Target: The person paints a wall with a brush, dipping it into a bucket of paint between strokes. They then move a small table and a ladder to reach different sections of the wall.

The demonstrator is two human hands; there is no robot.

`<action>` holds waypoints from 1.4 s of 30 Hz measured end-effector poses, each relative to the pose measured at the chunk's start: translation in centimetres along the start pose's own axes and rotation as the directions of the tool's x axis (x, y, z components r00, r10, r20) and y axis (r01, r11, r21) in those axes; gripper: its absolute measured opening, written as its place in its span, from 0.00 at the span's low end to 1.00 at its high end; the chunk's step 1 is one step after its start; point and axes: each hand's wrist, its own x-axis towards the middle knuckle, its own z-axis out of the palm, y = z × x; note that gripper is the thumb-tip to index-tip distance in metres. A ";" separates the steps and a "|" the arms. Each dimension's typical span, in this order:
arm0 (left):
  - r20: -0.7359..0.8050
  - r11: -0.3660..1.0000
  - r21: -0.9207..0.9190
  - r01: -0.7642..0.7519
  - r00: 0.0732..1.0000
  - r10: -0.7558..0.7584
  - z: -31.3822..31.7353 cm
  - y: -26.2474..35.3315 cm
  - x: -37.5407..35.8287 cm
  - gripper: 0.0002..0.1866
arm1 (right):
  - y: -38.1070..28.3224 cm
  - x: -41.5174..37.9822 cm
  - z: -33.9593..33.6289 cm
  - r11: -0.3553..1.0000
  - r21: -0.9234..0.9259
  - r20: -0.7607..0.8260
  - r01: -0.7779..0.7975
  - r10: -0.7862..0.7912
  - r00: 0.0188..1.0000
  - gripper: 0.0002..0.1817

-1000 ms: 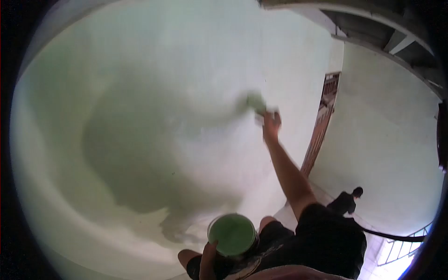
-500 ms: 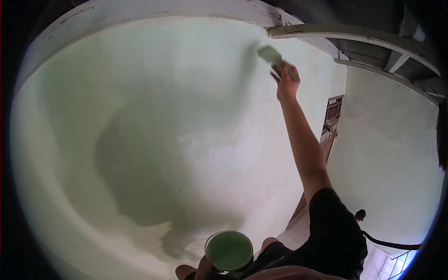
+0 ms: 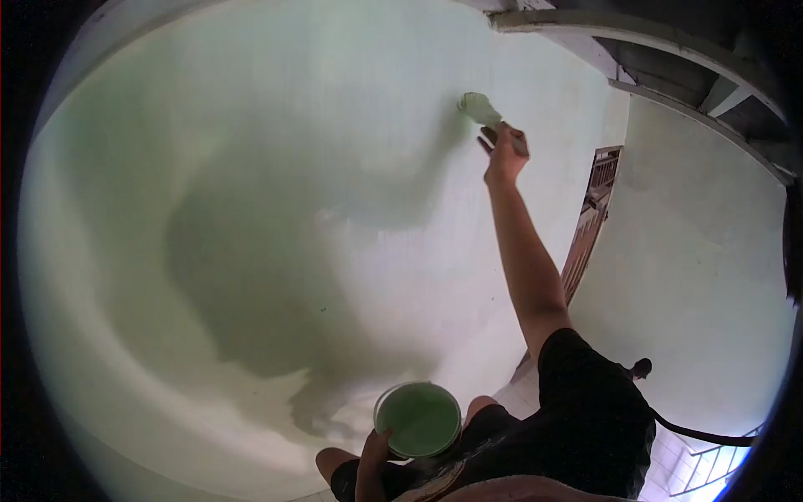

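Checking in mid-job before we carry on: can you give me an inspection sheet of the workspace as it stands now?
Surface: pale green wall, with a large shadow across it.
Job's things: brush raised at the wall, contact unclear; bucket of green paint held low.
Clutter: nothing seen.
Hands: right hand grips the brush; left hand holds the bucket's side, thumb at the rim.
Cables: dark band behind the black sleeve; cable or strap, cannot tell.
Surroundings: beam overhead, brown door at right, another person's head beyond the sleeve, railing lower right.
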 end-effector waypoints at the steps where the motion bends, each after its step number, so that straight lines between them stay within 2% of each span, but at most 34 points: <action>1: -0.007 1.000 -0.003 0.022 1.000 -0.022 0.0 0.2 -0.2 0.25 | -1.0 0.5 -0.1 0.995 -0.049 0.030 0.083 -0.081 0.996 0.09; 2: -0.029 0.981 0.189 -0.037 0.999 0.043 0.3 1.0 -0.7 0.25 | -2.4 1.6 1.1 0.991 -0.058 0.029 0.125 -0.123 0.992 0.10; 3: -0.027 0.923 0.376 -0.084 0.994 0.102 0.6 1.6 -1.1 0.25 | -2.8 3.5 2.1 0.974 0.070 0.107 0.217 -0.224 0.969 0.10; 5: 0.026 0.878 0.464 -0.120 0.992 0.121 0.3 2.2 -1.2 0.25 | -4.7 7.2 6.1 0.955 0.202 0.197 0.217 -0.256 0.946 0.10; 6: 0.041 0.911 0.399 -0.106 0.994 0.098 0.1 2.3 -1.1 0.25 | -5.2 8.8 8.1 0.950 0.143 0.220 0.277 -0.303 0.927 0.11; 7: 0.051 0.940 0.328 -0.094 0.995 0.081 -0.1 2.1 -1.4 0.25 | -4.0 12.2 8.6 0.964 0.130 0.261 0.231 -0.258 0.930 0.12; 9: 0.084 0.901 0.420 -0.105 0.993 0.076 0.4 3.4 -1.6 0.24 | -4.6 12.0 9.9 0.993 -0.003 0.231 0.114 -0.110 0.967 0.10; 11: 0.050 0.922 0.379 -0.080 0.997 0.066 1.1 3.9 -2.2 0.23 | -4.3 8.4 8.5 0.993 -0.071 0.215 0.089 -0.072 0.974 0.09; 13: 0.033 0.951 0.301 -0.074 0.997 0.067 1.2 3.7 -2.0 0.23 | -1.6 6.0 4.3 0.997 0.025 0.183 0.074 -0.077 0.980 0.12; 14: 0.028 0.944 0.324 -0.063 0.998 0.057 -0.3 1.6 0.0 0.23 | 0.1 3.5 1.1 0.997 -0.039 0.169 0.067 -0.059 0.984 0.13; 15: 0.029 0.945 0.322 -0.053 0.999 0.046 -0.6 1.5 -0.1 0.23 | 1.1 0.0 -1.7 0.997 -0.083 0.134 -0.011 0.022 0.991 0.12; 16: 0.032 0.945 0.325 -0.040 0.999 0.031 -0.7 1.8 -0.4 0.23 | 3.0 -3.2 -5.4 0.983 -0.180 0.137 -0.038 0.063 0.989 0.14; 17: 0.039 0.944 0.328 -0.030 0.999 0.019 -0.5 2.2 -0.4 0.24 | 4.6 -6.3 -9.1 0.919 -0.395 0.082 -0.018 0.055 0.995 0.14; 18: 0.044 0.944 0.328 -0.025 0.999 0.011 -0.3 2.6 -0.6 0.24 | 5.6 -10.2 -11.5 0.942 -0.264 -0.031 -0.208 0.207 0.978 0.10; 19: 0.036 0.961 0.275 0.007 0.999 -0.017 -0.1 2.9 -1.1 0.24 | 7.2 -13.4 -15.3 0.909 -0.320 -0.068 -0.267 0.259 0.963 0.10; 20: 0.025 0.975 0.221 0.036 0.999 -0.043 0.4 3.5 -1.5 0.25 | 7.4 -16.3 -17.3 0.856 -0.334 -0.151 -0.395 0.365 0.919 0.09; 21: 0.028 0.974 0.224 0.042 0.998 -0.050 0.3 3.4 -1.4 0.25 | 8.2 -19.0 -20.3 0.825 -0.370 -0.137 -0.427 0.407 0.903 0.08; 23: -0.009 0.975 0.201 0.091 0.996 -0.091 0.4 3.5 -1.7 0.25 | 7.2 -22.0 -22.7 0.731 -0.388 -0.261 -0.561 0.497 0.828 0.07; 25: 0.009 0.973 0.226 0.049 0.999 -0.053 0.5 3.7 -1.9 0.25 | 6.5 -22.1 -22.3 0.695 -0.389 -0.369 -0.604 0.484 0.794 0.07; 28: 0.056 0.959 0.278 -0.054 0.998 0.040 -0.5 2.5 -0.9 0.23 | 7.4 -18.0 -18.7 0.776 -0.411 -0.272 -0.478 0.396 0.877 0.06; 29: 0.089 0.945 0.308 -0.113 0.992 0.089 -0.9 1.9 -0.5 0.21 | 6.2 -16.4 -14.8 0.863 -0.299 -0.243 -0.406 0.343 0.908 0.04; 30: 0.084 0.945 0.311 -0.103 0.993 0.081 -1.0 1.6 -0.4 0.21 | 5.5 -14.2 -11.7 0.900 -0.312 -0.181 -0.305 0.259 0.949 0.05; 31: 0.058 0.954 0.282 -0.101 0.994 0.088 -0.9 1.4 -0.3 0.21 | 4.1 -12.1 -7.7 0.939 -0.250 -0.162 -0.237 0.200 0.966 0.05; 32: 0.030 0.962 0.255 -0.102 0.995 0.098 -0.8 1.5 -0.3 0.21 | 4.0 -9.3 -5.3 0.980 -0.174 -0.074 -0.101 0.089 0.993 0.04; 33: 0.024 0.961 0.262 -0.092 0.996 0.089 -0.7 1.8 -0.2 0.21 | 2.8 -6.3 -2.7 0.988 -0.153 0.012 -0.020 0.022 1.000 0.07; 34: -0.001 0.970 0.241 -0.038 0.999 0.039 -0.5 1.9 -0.4 0.22 | 2.3 -3.3 -1.0 0.994 -0.043 0.102 0.105 -0.100 0.990 0.10; 35: -0.025 0.976 0.217 0.014 1.000 -0.009 -0.5 1.8 -0.6 0.22 | 0.3 -1.4 1.8 0.997 0.034 0.093 0.074 -0.076 0.993 0.08; 36: -0.029 0.974 0.224 0.023 0.999 -0.017 -0.8 1.4 -0.4 0.22 | 0.7 2.2 1.8 0.987 0.151 0.267 0.050 -0.089 0.960 0.06; 37: -0.030 0.970 0.245 0.005 1.000 0.003 -1.2 0.9 0.0 0.22 | 1.3 5.2 1.8 0.922 0.385 0.373 0.043 -0.198 0.907 0.06; 38: -0.029 0.964 0.265 -0.018 0.999 0.027 -1.4 0.7 0.4 0.22 | -1.6 2.7 3.8 0.939 0.343 0.207 0.014 -0.090 0.974 0.07; 39: -0.029 0.964 0.267 -0.019 0.999 0.027 -0.9 1.3 -0.1 0.22 | -4.2 -0.6 5.6 0.951 0.309 0.033 -0.023 0.014 0.999 0.08; 40: -0.052 0.956 0.294 0.000 0.998 0.016 -0.4 2.0 -0.7 0.22 | -2.7 -1.3 4.0 0.951 0.310 0.032 -0.020 0.010 0.999 0.08; 41: -0.075 0.948 0.318 0.017 0.997 0.007 0.0 2.5 -1.1 0.22 | 0.3 -2.5 0.6 0.976 0.211 0.109 -0.059 0.036 0.993 0.07; 42: -0.071 0.949 0.315 0.007 0.997 0.016 -0.1 2.2 -0.9 0.22 | 3.2 -3.5 -2.2 0.990 0.111 0.188 -0.087 0.065 0.980 0.10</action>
